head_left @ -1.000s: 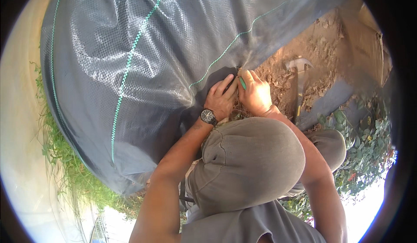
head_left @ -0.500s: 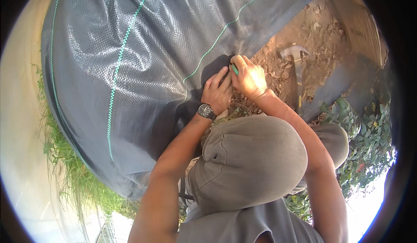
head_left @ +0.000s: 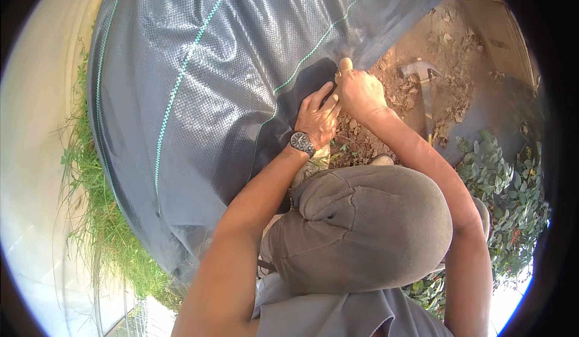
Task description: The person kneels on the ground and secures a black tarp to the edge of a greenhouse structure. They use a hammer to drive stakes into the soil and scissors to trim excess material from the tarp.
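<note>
Black woven ground cover sheet (head_left: 199, 102) with green stitched lines fills much of the left and middle. At its right edge, my left hand (head_left: 316, 117), with a dark watch on the wrist, lies on the sheet with fingers stretched and slightly apart. Just right of it, my right hand (head_left: 362, 93) is closed, thumb on top, at the border between sheet and bare soil. Its curled fingers hide what it grips; a small green object showed in that hand half a second ago.
A claw hammer (head_left: 422, 70) lies on the leaf-strewn soil (head_left: 398, 53) right of my hands. Beyond it stands brown cardboard (head_left: 497, 29). Leafy plants (head_left: 491, 177) are at the right, grass (head_left: 90, 180) along the sheet's left edge. My bent knee (head_left: 380, 228) is below my hands.
The whole view has shifted, with the scene now farther right. My right thumb has come up straight, and the green object in that hand is now out of sight.
</note>
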A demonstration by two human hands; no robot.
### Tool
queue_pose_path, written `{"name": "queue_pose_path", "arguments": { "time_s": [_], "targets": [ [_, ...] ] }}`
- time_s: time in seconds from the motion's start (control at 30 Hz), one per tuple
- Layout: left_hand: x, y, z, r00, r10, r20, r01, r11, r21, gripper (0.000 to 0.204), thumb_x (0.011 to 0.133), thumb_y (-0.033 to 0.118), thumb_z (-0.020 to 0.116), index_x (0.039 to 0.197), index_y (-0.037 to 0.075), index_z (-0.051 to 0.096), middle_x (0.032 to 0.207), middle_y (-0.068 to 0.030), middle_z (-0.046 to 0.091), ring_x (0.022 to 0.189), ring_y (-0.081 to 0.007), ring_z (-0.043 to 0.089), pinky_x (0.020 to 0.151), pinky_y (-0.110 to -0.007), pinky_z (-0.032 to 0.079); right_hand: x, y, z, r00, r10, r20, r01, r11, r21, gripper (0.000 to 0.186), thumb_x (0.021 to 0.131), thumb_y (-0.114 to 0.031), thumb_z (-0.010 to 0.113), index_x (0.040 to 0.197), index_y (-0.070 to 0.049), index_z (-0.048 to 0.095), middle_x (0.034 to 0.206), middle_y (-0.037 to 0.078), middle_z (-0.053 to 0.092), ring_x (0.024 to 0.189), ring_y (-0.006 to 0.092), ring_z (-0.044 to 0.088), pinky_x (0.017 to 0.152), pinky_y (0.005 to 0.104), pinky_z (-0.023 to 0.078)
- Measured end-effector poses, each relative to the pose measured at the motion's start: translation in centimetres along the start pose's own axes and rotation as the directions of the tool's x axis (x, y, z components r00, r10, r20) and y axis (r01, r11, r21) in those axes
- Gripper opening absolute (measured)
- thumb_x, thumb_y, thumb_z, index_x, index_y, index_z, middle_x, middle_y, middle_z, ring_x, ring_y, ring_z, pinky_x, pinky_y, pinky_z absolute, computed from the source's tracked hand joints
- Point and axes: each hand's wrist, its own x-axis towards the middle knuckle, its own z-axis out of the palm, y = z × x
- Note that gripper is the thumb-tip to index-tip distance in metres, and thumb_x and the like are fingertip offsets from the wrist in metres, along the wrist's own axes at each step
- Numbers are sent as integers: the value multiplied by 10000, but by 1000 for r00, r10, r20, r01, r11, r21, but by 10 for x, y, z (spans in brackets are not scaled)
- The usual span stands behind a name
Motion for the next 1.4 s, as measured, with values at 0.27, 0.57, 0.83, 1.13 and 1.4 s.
{"name": "queue_pose_path", "arguments": {
  "time_s": [0.27,0.57,0.83,1.13,1.4],
  "targets": [
    [-5,5,-2,999,-36,36,34,999,34,516,838,93,672,1348,170,666,1532,11,517,1478,-236,389,1133,-454,364,-5,9,25,872,471,135,-396,515,761,318,1000,-215,640,1192,29,571,974,201,738,876,301,757,736,406,621],
    [-1,8,-4,1000,-11,-12,12,1000,25,452,831,88,661,1283,91,686,1467,-38,563,1403,-279,455,1109,-460,389,-5,9,6,997,3,-73,-2,1000,17,345,899,-115,716,1149,38,534,901,180,752,872,300,777,732,390,625],
    [1,12,-10,996,51,-70,-47,997,57,515,780,62,672,1294,53,655,1301,-82,634,1258,-336,537,1006,-469,454,-8,1,-11,834,-512,207,548,719,-428,292,883,-140,722,1100,-20,567,880,125,763,862,285,777,708,372,603],
    [7,7,-13,990,103,-94,-102,995,19,413,762,81,690,1166,-3,710,1234,-115,671,1287,-344,545,999,-464,486,-15,-5,-27,928,-357,102,371,890,-266,348,920,-164,710,1196,-4,572,1030,171,761,1007,317,756,842,428,594],
    [-8,3,-6,994,78,-75,-73,995,72,558,798,51,669,1356,53,657,1491,-52,563,1431,-293,443,1121,-466,395,-51,25,-117,938,-330,109,336,941,-44,290,910,-144,678,1152,-16,582,982,192,730,1000,364,719,917,501,546]
  ]
}}
